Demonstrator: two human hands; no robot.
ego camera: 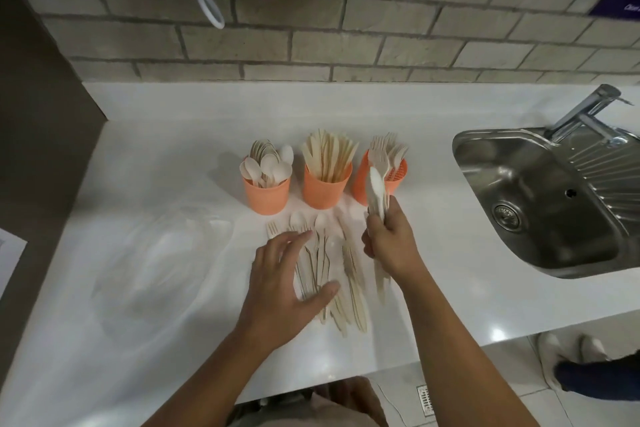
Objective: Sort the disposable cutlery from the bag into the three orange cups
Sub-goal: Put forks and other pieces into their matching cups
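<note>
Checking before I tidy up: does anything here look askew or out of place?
The fork cup seems to lean rightward, unlike the upright spoon cup and knife cup. Mixed cutlery lies loose on the counter.

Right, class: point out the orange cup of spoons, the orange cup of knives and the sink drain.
Orange plastic cup of spoons point(266, 197): head view, front wall.
Orange plastic cup of knives point(325, 192): head view, front wall.
Round steel sink drain point(507, 215): head view, strainer centre.
</note>
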